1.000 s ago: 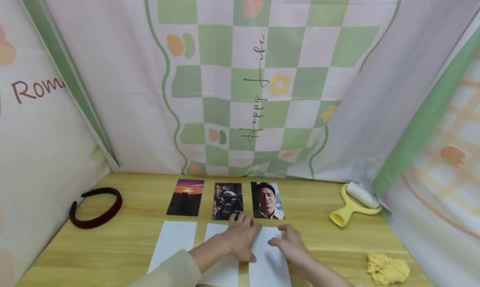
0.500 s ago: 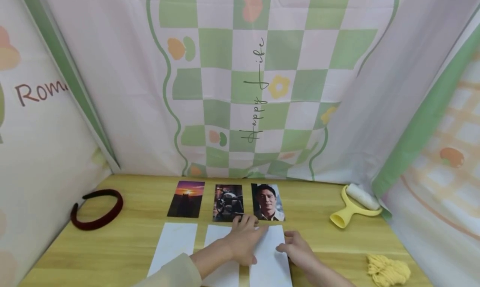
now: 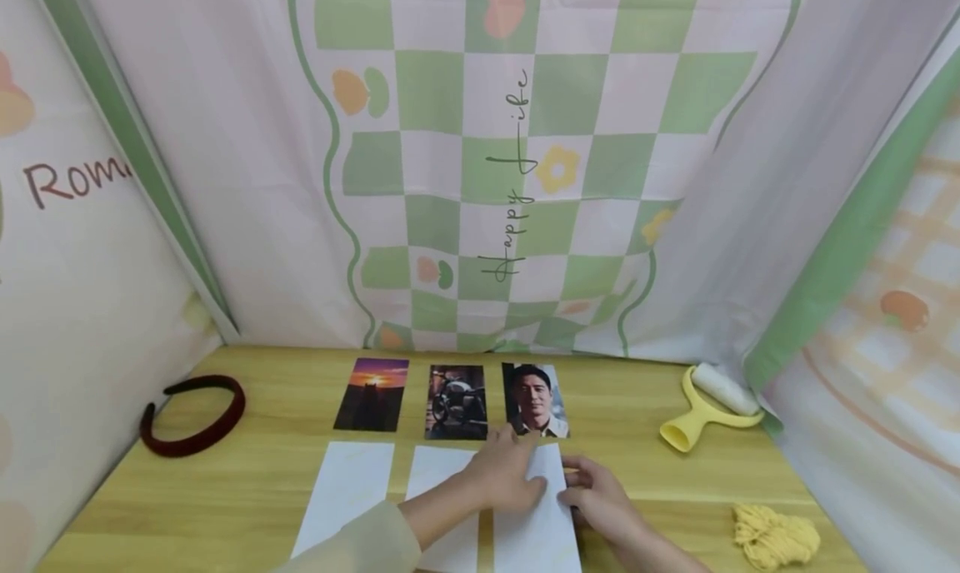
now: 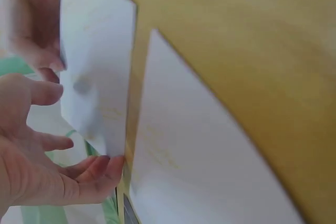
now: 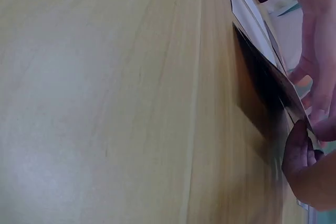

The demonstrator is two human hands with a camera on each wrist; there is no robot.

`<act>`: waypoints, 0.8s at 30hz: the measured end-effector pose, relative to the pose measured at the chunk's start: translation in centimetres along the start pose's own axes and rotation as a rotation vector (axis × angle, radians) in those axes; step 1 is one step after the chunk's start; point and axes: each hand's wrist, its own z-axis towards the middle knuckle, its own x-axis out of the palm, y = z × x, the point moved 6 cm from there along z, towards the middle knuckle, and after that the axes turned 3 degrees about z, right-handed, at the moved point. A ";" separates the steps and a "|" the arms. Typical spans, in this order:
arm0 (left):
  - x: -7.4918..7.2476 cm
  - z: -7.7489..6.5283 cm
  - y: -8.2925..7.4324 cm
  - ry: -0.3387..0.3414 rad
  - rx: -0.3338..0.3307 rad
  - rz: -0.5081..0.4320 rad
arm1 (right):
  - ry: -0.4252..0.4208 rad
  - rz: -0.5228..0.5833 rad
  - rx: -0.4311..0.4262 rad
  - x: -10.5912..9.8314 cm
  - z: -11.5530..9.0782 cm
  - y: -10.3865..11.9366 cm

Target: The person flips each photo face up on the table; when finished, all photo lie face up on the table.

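Note:
Three white-faced photo cards lie in a front row. The right one [image 3: 534,527] has its right edge raised off the wood, with a dark printed underside [image 5: 268,77] showing in the right wrist view. My right hand [image 3: 602,500] pinches that raised edge between thumb and fingers. Across the same card's far end lies my left hand [image 3: 504,475], its fingers fairly straight and fingertips [image 4: 113,174] touching the end near a corner. The middle white card [image 3: 442,523] is partly under my left forearm. The left white card [image 3: 347,481] lies flat, partly covered by the sleeve.
Behind stand a face-up sunset photo [image 3: 371,396], a motorcycle photo [image 3: 456,402] and a portrait photo [image 3: 536,401] in a row. A dark red headband [image 3: 193,415] is at left. To the right are a yellow-handled lint roller [image 3: 708,411] and yellow yarn [image 3: 775,538].
My right hand has closed on the right white card's edge and tilted it up. My left hand has shifted right, from between the middle and right cards onto the right card's far end.

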 end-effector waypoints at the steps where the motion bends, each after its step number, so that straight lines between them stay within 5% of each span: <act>1: -0.2 0.1 0.0 -0.009 -0.007 -0.024 | 0.013 0.013 -0.002 0.0 0.0 -0.1; 16: -1.2 0.4 0.2 -0.053 -0.066 -0.167 | 0.228 0.110 -0.010 0.3 -1.0 0.0; 24: -1.9 0.0 0.6 -0.104 -0.068 -0.283 | 0.285 0.047 -0.089 0.2 -1.0 0.3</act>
